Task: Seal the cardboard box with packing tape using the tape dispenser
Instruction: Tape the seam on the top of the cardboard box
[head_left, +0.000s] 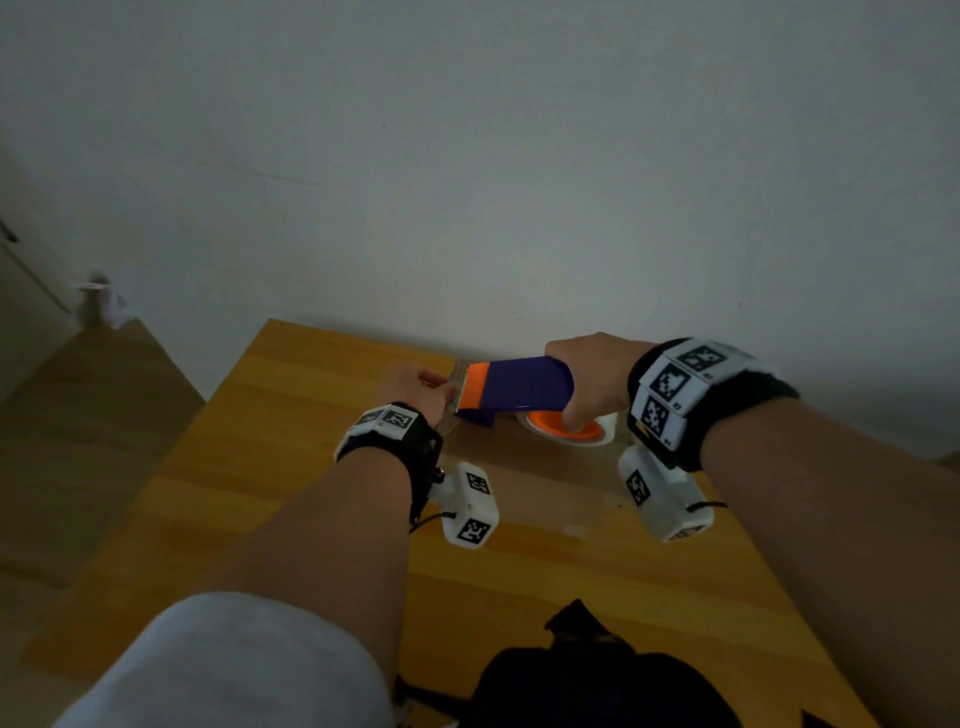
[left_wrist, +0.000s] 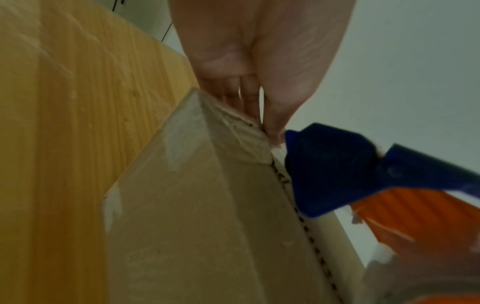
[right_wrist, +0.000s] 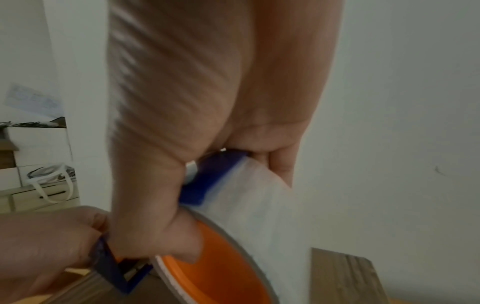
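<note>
A flat cardboard box (head_left: 524, 470) lies on the wooden table (head_left: 249, 426) near the wall. My right hand (head_left: 589, 371) grips the handle of the blue and orange tape dispenser (head_left: 519, 387), with the thumb resting on the orange hub of the tape roll (head_left: 566, 434). The dispenser's nose sits at the box's far left corner. There my left hand (head_left: 415, 387) pinches the box edge (left_wrist: 233, 123), fingers behind it and thumb (left_wrist: 275, 123) beside the blue nose (left_wrist: 324, 170). The right wrist view shows the grip (right_wrist: 161, 205) and the roll (right_wrist: 228, 267). I cannot make out a tape strip.
The wall (head_left: 467, 182) stands right behind the table's far edge. A black bag (head_left: 592, 675) sits at the table's near edge. To the left, the floor (head_left: 78, 415) lies below the table's side edge. Bare tabletop lies left of the box.
</note>
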